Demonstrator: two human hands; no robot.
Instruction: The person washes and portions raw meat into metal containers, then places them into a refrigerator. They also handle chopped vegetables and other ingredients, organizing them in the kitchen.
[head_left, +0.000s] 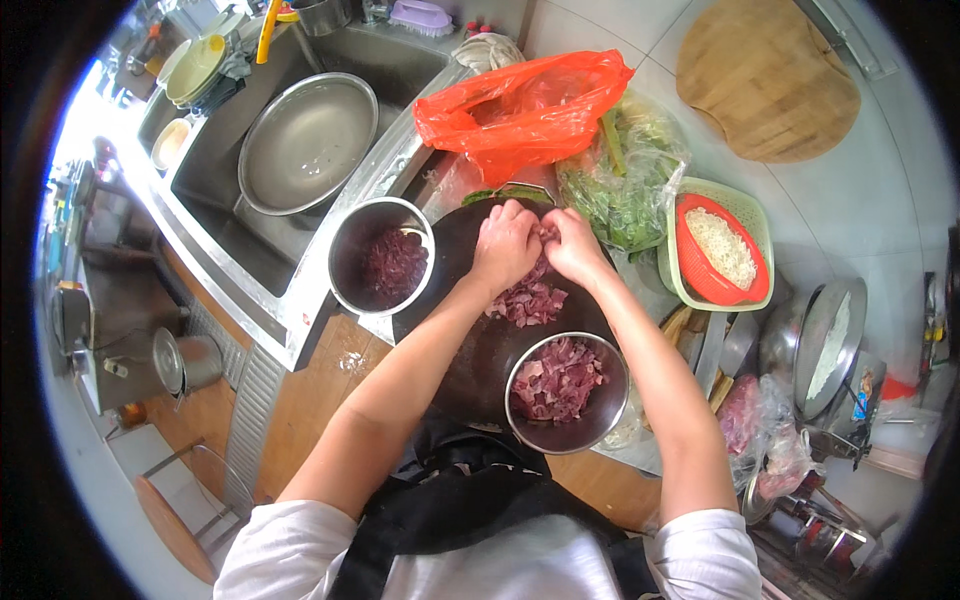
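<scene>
Both my hands meet over the far part of a dark round board. My left hand and my right hand pinch a small piece of raw meat between them. Just below them lies a pile of cut raw red meat on the board. A steel bowl with more cut meat stands at the board's near edge. To the left, a deeper steel bowl holds dark red shredded pieces.
A steel sink with a large metal basin is at left. Beyond the board are a red plastic bag and bagged leafy greens. At right stand a green basket holding a red strainer of white shreds, knives and bagged meat.
</scene>
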